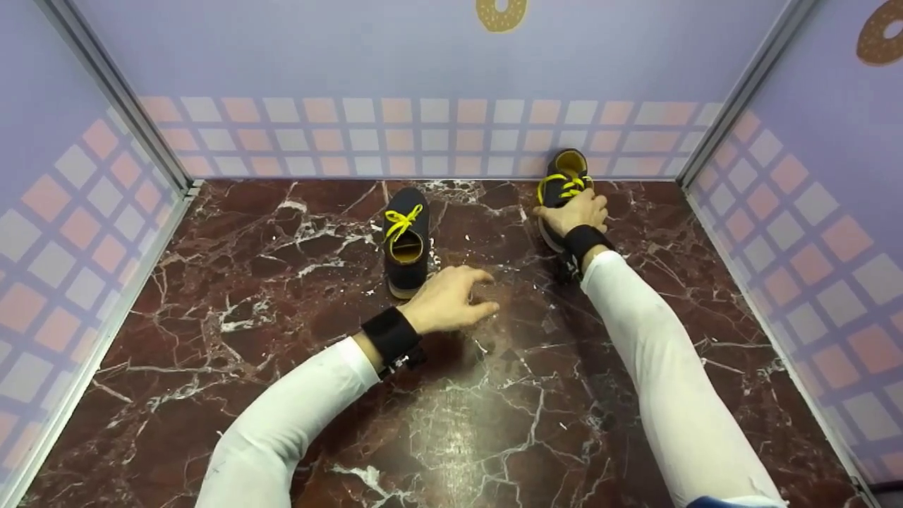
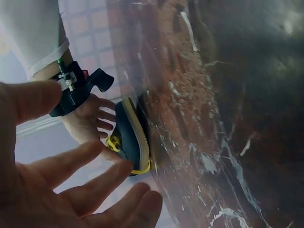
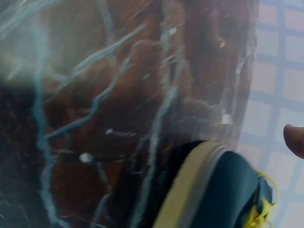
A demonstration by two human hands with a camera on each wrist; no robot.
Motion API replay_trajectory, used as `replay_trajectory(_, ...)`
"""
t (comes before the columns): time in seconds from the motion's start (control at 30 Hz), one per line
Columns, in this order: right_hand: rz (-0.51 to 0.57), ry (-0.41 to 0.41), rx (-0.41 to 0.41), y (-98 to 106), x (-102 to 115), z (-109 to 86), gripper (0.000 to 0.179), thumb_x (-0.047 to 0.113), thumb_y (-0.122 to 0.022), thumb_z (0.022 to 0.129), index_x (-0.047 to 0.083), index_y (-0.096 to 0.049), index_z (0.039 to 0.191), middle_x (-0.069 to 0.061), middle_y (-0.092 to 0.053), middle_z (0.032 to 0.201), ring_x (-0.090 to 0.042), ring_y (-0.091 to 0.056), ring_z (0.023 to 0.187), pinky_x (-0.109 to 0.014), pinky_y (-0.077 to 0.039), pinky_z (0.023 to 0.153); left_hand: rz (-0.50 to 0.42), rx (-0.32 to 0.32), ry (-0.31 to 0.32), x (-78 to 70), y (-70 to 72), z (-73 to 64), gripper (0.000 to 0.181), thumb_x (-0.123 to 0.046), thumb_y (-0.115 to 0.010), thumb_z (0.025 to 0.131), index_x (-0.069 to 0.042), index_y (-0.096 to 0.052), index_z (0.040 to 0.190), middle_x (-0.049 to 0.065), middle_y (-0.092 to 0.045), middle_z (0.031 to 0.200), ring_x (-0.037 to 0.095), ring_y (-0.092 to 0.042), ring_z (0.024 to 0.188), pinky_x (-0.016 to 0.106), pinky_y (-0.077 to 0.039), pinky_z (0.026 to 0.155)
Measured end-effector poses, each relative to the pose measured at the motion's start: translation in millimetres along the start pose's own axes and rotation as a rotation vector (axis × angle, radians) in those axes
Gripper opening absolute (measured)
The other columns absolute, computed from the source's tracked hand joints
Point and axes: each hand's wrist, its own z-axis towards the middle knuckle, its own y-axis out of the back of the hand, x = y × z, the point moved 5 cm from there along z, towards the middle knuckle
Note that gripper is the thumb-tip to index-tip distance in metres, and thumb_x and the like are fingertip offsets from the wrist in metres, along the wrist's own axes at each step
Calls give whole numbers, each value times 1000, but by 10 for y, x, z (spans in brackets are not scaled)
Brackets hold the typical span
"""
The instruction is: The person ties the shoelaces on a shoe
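A dark shoe (image 1: 570, 164) with a yellow lining and yellow laces (image 1: 564, 187) stands near the back wall, its heel toward the wall. My right hand (image 1: 580, 210) is over its toe end, which is partly hidden. In the right wrist view the thumb (image 3: 295, 140) stands apart from the shoe (image 3: 223, 190). The other dark shoe (image 1: 416, 204) stands to the left, toe toward the wall, its yellow laces (image 1: 403, 220) tied in a bow. My left hand (image 1: 451, 300) hovers over the floor beside that shoe's heel, fingers spread, holding nothing.
The floor (image 1: 282, 282) is glossy dark red marble with white veins. A lilac back wall (image 1: 317, 56) with pink and white squares and two side walls (image 1: 839, 233) enclose it. Black straps (image 1: 391, 333) circle both wrists.
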Motion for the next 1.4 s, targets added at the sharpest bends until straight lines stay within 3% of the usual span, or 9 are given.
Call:
replay_trajectory(0.17, -11, -22, 22, -89, -92, 65, 123, 62, -85, 91, -3, -23, 174, -32, -34, 173, -52, -39, 162, -67, -38, 133, 104, 68, -3, 7, -65, -32, 52, -43, -79, 100, -8, -75, 139, 17, -80, 132, 38, -76, 120, 57, -62, 104)
replay_trajectory(0.23, -15, -31, 29, -120, -117, 94, 122, 62, -85, 92, -4, -22, 173, -32, -34, 173, -52, -39, 163, -67, -38, 133, 133, 99, 18, -60, -39, -75, 50, -39, -80, 100, -8, -76, 138, 18, -80, 131, 40, -75, 121, 58, -62, 105)
replay_trajectory(0.43, -15, -30, 44, -209, -140, 146, 126, 63, -85, 91, -5, -17, 172, -33, -31, 174, -52, -36, 163, -68, -35, 134, 197, 95, 16, -69, -85, -89, 49, -41, -80, 98, -7, -78, 133, 16, -79, 123, 42, -73, 120, 58, -61, 103)
replay_trajectory(0.7, -51, -49, 77, -292, -231, 190, 134, 60, -84, 93, -6, -2, 175, -34, -23, 180, -52, -28, 168, -67, -31, 137, 211, 121, 16, -80, -151, -79, 51, -43, -78, 99, -7, -75, 136, 15, -78, 131, 41, -71, 123, 56, -60, 106)
replay_trajectory(0.97, -61, -24, 69, -316, -231, 230, 129, 57, -83, 94, -7, -4, 175, -33, -25, 179, -52, -30, 166, -67, -32, 137, 204, 142, 60, -54, -197, -80, 55, -46, -78, 101, -9, -73, 141, 14, -77, 135, 38, -71, 125, 55, -61, 106)
replay_trajectory(1.4, -83, 46, 84, -303, -261, 124, 128, 54, -83, 92, -7, -6, 175, -35, -28, 176, -56, -31, 165, -70, -31, 136, 198, 129, 25, -88, -221, -48, 57, -45, -78, 100, -8, -71, 144, 15, -77, 140, 39, -71, 131, 53, -58, 115)
